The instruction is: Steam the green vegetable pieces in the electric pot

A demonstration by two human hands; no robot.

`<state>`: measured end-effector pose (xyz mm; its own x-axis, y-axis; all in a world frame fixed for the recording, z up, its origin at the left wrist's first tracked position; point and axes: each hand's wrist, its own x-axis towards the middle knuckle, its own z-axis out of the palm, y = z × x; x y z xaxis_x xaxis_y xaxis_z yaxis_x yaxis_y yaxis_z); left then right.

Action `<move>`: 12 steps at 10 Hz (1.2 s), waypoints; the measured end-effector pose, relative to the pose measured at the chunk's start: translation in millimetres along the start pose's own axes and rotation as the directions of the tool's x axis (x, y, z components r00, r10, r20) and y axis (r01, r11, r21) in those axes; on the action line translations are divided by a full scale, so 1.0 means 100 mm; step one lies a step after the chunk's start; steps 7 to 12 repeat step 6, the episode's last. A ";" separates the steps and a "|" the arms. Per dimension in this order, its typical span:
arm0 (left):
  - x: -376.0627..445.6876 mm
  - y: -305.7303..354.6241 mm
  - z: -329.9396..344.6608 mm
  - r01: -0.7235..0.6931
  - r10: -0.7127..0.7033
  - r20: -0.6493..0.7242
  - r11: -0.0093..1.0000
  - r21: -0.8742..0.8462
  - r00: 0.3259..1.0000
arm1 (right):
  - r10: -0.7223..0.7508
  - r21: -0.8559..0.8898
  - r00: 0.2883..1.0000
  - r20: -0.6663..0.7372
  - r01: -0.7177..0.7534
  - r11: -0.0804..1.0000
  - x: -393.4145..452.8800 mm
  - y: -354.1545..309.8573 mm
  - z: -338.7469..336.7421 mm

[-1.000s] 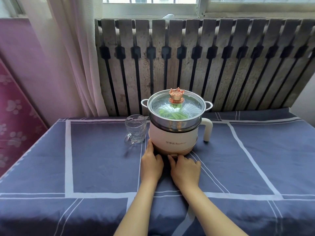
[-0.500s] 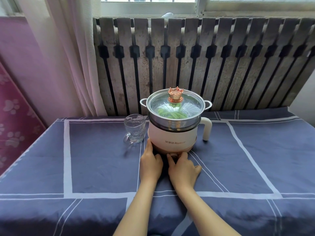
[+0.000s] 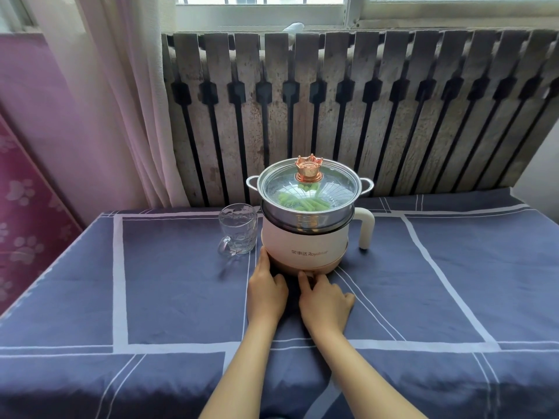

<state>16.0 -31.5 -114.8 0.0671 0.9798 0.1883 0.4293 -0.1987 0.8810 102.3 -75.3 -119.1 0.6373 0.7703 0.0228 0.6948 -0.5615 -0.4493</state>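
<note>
A: How much of the job can be counted as done?

B: Most of the set-up, it is judged. The electric pot [image 3: 305,243] is stood near the far edge of the tabletop [image 3: 453,297], about midway along it. A steel steamer basket [image 3: 307,214] is seated on the pot, and it is closed by a glass lid [image 3: 310,189] with a crown-shaped knob [image 3: 309,168].

A: And the vegetables?

B: The green vegetable pieces [image 3: 305,202] are seen through the lid, lying inside the basket. An empty glass mug [image 3: 237,229] is stood just beside the pot on its left, so water is presumed to be already poured in, though that cannot be seen.

A: What is left?

B: Switching on and the steaming itself, as far as can be told. The left hand [image 3: 266,290] is laid flat, fingers straight, against the pot's base. A small control at the front of the base is pinched by the fingertips of the right hand [image 3: 325,299]. No steam or fogging can be made out
</note>
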 end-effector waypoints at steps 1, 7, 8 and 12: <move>0.00 0.00 -0.01 0.010 -0.010 0.006 1.000 -0.004 1.000 | -0.020 0.054 1.000 0.014 0.019 0.998 -0.02 0.02 -0.03; -0.03 0.03 -0.10 0.242 -0.345 -0.148 0.851 -0.466 0.927 | -0.044 0.734 0.997 0.057 -0.012 0.679 0.12 0.32 -0.43; -0.03 0.03 -0.10 0.242 -0.345 -0.148 0.851 -0.466 0.927 | -0.044 0.734 0.997 0.057 -0.012 0.679 0.12 0.32 -0.43; -0.03 0.03 -0.10 0.242 -0.345 -0.148 0.851 -0.466 0.927 | -0.044 0.734 0.997 0.057 -0.012 0.679 0.12 0.32 -0.43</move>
